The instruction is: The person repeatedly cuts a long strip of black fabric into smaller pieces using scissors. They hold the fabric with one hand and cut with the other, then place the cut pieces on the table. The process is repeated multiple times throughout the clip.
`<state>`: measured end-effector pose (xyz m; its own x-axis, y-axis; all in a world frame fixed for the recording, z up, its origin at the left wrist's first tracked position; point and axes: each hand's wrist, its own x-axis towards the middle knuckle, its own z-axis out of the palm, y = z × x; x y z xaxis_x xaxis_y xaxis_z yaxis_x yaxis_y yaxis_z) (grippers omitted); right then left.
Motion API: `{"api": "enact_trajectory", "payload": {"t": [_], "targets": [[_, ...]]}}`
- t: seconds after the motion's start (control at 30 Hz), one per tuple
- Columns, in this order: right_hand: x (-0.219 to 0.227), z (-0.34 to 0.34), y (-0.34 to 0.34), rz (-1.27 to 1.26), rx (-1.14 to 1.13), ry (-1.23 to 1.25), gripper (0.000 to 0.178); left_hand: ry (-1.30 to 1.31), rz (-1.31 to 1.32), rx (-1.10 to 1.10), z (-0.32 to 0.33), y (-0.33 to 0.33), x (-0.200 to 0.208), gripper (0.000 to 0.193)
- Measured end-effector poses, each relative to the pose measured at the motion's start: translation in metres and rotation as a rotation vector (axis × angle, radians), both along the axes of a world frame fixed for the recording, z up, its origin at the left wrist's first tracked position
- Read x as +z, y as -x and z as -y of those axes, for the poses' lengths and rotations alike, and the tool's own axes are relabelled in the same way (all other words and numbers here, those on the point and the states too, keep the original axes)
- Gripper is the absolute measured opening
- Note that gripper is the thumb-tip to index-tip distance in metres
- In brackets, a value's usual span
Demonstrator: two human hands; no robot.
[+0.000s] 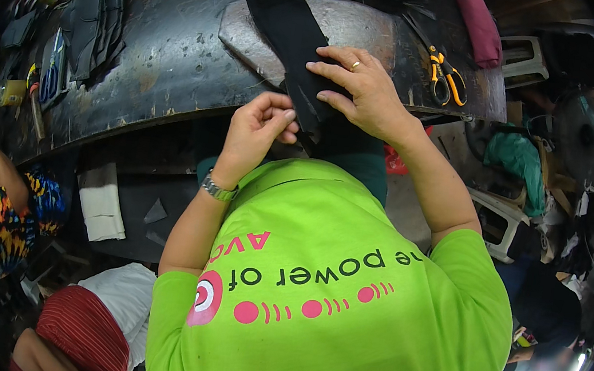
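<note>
See left hand [258,124] just beside black strip [280,15], by left edge near its lower end; fingers curled, thumb close to index, can't tell whether gripping anything. Then find strip laid over grey-brown slab [252,34] on desk [174,43], long axis running away from body, far end leaning left (fabric or leather, unclear). Last, right hand [366,94], nearer: fingers spread, unclenched, resting on strip's right side.

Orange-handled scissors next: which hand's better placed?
Probably the right hand: the orange-handled scissors lie on its side of the table. It rests on the black strip; the left hand, by the strip's left edge, is farther off.
</note>
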<state>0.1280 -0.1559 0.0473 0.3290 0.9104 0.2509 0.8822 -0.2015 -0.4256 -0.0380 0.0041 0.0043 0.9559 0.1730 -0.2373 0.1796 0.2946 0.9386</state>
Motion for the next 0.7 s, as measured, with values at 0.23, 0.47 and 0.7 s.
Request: {"api": "enact_trajectory", "payload": {"t": [0.23,0.47,0.7], "targets": [[-0.003,-0.003,0.004,0.082,-0.019,-0.033,0.042,-0.532,0.059,0.137,-0.001,0.01,0.021,0.018],[-0.003,-0.002,0.005,0.083,-0.01,-0.038,0.042,-0.858,-0.006,0.11,0.002,-0.015,0.027,0.026],[-0.003,-0.002,0.003,0.064,-0.021,-0.002,0.042,-0.762,-0.154,-0.338,-0.01,0.014,0.02,0.016]]}}
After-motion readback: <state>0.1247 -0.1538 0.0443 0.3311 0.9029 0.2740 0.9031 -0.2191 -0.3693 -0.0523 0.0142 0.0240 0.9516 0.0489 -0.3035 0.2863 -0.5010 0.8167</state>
